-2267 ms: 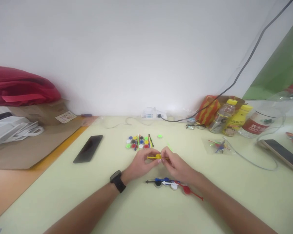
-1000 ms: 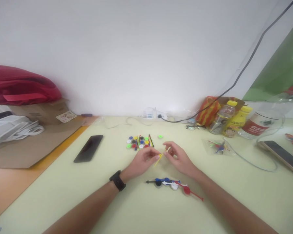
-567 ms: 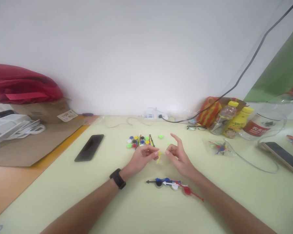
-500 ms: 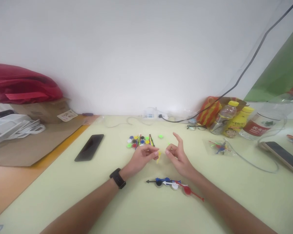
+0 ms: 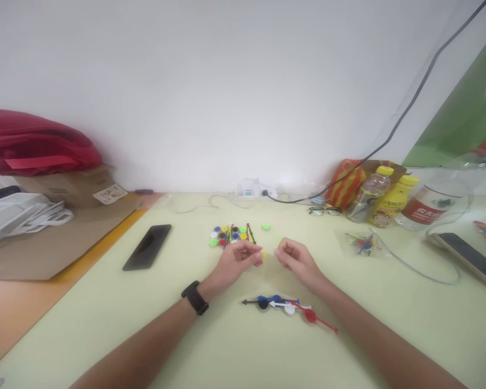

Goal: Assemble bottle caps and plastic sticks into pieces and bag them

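Observation:
My left hand (image 5: 235,266), with a black watch on its wrist, is closed in a pinch on a small yellow plastic piece (image 5: 263,255). Most of that piece is hidden by the fingers. Just to the right, my right hand (image 5: 297,262) has thumb and forefinger pressed together. A thin green strip (image 5: 278,236) shows above those fingertips; whether they hold it I cannot tell. Nearer me lie spinners with arrow pointers: a black one (image 5: 263,304), a blue one, a white one (image 5: 289,309) and a red one (image 5: 310,316). Behind my left hand is a pile of coloured discs and arrows (image 5: 235,236).
A green disc (image 5: 266,227) lies beyond my hands. A black phone (image 5: 148,247) is at left, another phone (image 5: 470,259) at right. Eyeglasses (image 5: 324,211), bottles (image 5: 392,202) and a bag of small parts (image 5: 364,244) stand or lie at right. A power strip (image 5: 249,189) is against the wall.
My right forefinger has come down from a raised position to the thumb. Less of the yellow piece shows at my left fingertips, and more of the green strip is visible.

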Demonstrator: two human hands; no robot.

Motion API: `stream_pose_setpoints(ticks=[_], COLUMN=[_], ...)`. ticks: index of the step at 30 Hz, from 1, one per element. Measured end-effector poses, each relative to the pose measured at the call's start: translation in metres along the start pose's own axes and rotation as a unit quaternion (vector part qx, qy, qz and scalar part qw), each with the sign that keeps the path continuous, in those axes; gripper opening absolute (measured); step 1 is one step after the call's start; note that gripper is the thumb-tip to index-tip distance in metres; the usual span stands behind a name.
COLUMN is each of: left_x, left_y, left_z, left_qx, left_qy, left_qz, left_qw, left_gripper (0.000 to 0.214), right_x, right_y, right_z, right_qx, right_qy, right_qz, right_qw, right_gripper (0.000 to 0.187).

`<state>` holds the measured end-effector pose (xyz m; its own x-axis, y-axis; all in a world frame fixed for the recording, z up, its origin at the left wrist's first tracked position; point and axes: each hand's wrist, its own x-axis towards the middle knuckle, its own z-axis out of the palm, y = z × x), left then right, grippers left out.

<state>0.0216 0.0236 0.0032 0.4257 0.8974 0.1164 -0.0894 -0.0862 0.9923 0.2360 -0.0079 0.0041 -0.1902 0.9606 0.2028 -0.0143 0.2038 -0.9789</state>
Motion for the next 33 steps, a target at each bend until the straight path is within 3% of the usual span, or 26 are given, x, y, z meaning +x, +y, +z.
stream_pose_setpoints(ticks=[5,11,15,18,20,22,25,27,33], left_x=[-0.002,-0.004,-0.003,-0.003,-0.003,-0.003,-0.003,-0.003,-0.004], left_y=[0.002,0.001,0.001,0.001,0.001,0.0,0.0,0.001,0.004], left_z=[0.001,0.002,0.002,0.002,0.002,0.002,0.002,0.003,0.003], left_qx=[-0.007,-0.021,-0.026,-0.03,-0.03,-0.029,-0.033,-0.034,-0.033], left_qy=[-0.011,-0.033,-0.026,-0.027,-0.029,-0.026,-0.016,-0.014,-0.025], left_qz=[-0.012,-0.019,-0.021,-0.018,-0.015,-0.014,-0.018,-0.02,-0.022], left_qw=[1.0,0.999,0.999,0.999,0.999,0.999,0.999,0.999,0.999], left_gripper=[0.033,0.036,0.037,0.038,0.038,0.038,0.039,0.039,0.039], right_x=[-0.004,-0.002,-0.002,-0.001,0.0,0.0,-0.002,-0.002,0.0], right_y=[-0.001,0.005,0.006,0.004,0.002,-0.003,-0.012,-0.016,-0.007], right_z=[0.008,0.008,0.01,0.009,0.006,0.001,-0.008,-0.01,0.002], right_qx=[0.035,0.02,0.04,0.062,0.096,0.153,0.208,0.195,0.083], right_qy=[-0.04,-0.045,-0.014,0.041,0.065,0.019,-0.086,-0.087,-0.023], right_qz=[0.004,0.011,0.012,0.031,0.069,0.109,0.112,0.091,0.077], right_qw=[0.999,0.999,0.999,0.997,0.991,0.982,0.968,0.973,0.993], right_gripper=[0.036,0.033,0.034,0.048,0.039,0.031,0.059,0.059,0.036])
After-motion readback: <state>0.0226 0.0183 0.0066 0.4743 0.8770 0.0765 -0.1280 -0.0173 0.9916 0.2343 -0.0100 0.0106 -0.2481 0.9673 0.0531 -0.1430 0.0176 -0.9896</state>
